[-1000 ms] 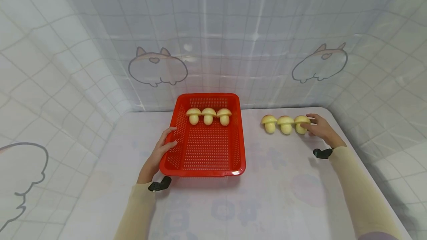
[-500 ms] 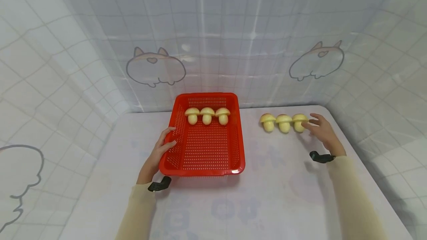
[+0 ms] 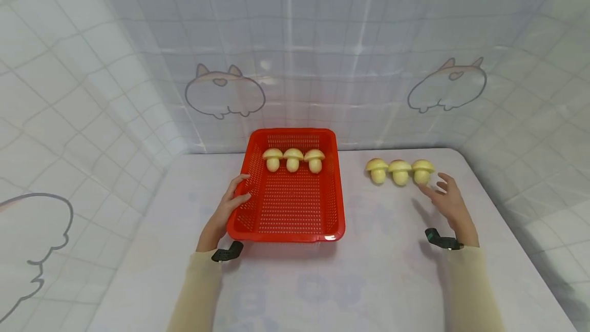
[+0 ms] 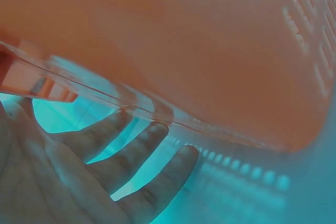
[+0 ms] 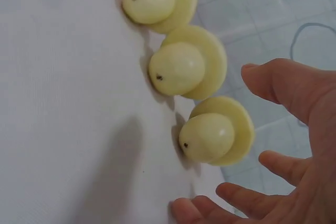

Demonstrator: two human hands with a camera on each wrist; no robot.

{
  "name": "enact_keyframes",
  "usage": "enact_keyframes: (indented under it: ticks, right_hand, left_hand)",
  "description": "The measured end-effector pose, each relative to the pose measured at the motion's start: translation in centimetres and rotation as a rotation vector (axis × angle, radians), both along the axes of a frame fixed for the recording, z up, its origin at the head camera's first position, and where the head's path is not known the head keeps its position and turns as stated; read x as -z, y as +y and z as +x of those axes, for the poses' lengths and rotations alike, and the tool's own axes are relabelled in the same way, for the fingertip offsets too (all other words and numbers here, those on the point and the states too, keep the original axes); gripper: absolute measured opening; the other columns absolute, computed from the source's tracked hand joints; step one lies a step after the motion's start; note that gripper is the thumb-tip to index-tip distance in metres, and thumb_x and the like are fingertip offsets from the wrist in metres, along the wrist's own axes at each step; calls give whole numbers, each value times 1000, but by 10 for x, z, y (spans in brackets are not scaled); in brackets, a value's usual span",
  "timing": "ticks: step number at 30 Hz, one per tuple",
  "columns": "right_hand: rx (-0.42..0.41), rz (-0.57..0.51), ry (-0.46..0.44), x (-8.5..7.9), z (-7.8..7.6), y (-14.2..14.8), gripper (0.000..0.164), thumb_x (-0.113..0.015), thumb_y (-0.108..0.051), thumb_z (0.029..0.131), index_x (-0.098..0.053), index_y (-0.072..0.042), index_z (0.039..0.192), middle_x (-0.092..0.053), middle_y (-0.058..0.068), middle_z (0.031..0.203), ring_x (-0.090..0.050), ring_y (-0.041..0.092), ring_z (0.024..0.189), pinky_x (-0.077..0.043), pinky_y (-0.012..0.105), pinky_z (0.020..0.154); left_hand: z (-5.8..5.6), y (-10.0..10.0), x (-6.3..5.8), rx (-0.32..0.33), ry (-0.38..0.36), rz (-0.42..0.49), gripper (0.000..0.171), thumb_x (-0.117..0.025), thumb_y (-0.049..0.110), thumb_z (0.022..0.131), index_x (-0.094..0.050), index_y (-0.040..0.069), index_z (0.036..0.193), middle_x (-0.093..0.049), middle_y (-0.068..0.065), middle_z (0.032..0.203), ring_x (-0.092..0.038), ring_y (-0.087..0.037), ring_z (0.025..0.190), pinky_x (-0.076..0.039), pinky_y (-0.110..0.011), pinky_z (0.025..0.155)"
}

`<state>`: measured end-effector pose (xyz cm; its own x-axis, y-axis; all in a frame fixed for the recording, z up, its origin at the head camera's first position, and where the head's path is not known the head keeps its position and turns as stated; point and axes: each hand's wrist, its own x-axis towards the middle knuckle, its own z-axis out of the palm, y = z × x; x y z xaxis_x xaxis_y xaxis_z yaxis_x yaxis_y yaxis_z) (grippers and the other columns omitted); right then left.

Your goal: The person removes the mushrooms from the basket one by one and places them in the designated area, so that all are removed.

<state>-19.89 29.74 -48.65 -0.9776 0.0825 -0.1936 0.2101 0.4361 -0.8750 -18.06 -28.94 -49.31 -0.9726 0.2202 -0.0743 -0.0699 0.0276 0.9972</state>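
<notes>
In the head view a red plastic basket (image 3: 290, 204) stands at the middle of the table. Three yellowish toy mushrooms (image 3: 292, 159) lie side by side along its far end. My left hand (image 3: 223, 214) holds the basket's left rim, thumb over the edge; the left wrist view shows the other fingers (image 4: 144, 150) against the outside of the rim. Right of the basket, three more toy mushrooms (image 3: 399, 170) lie in a row on the table. Just in front of the rightmost mushroom (image 5: 215, 135), my right hand (image 3: 449, 204) hovers with spread fingers, apart from it and holding nothing.
The white table (image 3: 382, 270) reaches the wall-like sheeting (image 3: 332, 65) close behind the basket and mushrooms. More sheeting rises along the left and right sides. A dark camera strap (image 3: 442, 240) sits at my right wrist.
My right hand has drawn back from the rightmost mushroom toward me, its fingers parting from it. The left hand stays on the basket's rim. The view has shifted slightly.
</notes>
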Motion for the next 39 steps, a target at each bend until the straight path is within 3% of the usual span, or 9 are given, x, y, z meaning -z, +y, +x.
enact_keyframes:
  ticks: [7,15,20,27,39]
  right_hand:
    - [15,23,53,-9,16,-16,98,-61,-46,101,1,-3,164,-12,38,164,-26,58,147,-35,69,111]
    - [-28,8,154,-25,27,-48,90,-64,-37,102,-8,-3,164,-26,35,161,-36,56,143,-38,65,110]
    - [-67,-25,195,-35,23,-76,88,-67,-32,100,-13,-6,164,-31,31,160,-39,52,143,-41,63,110]
    - [-119,-89,229,-35,14,-114,79,-70,-24,99,-25,-7,160,-37,26,159,-46,45,141,-46,56,109]
    - [-166,-179,246,-52,6,-165,75,-74,-27,96,-34,-14,158,-44,19,156,-46,42,143,-45,59,109]
  left_hand:
    - [-3,4,0,-6,-4,-1,57,-49,20,105,-26,21,156,-30,-15,153,-39,-33,131,-49,-40,100]
    - [-4,7,2,6,-28,8,55,-47,17,105,-26,22,156,-29,-17,154,-41,-34,129,-52,-36,97]
    - [0,3,1,-7,-28,17,55,-46,17,105,-27,23,156,-30,-17,152,-43,-35,129,-53,-37,97]
    - [5,-1,1,-7,-22,40,56,-48,19,105,-27,24,156,-29,-15,153,-46,-34,127,-56,-40,96]
    - [0,0,0,-9,-24,32,55,-47,15,105,-26,22,156,-31,-16,150,-47,-34,125,-55,-38,94]
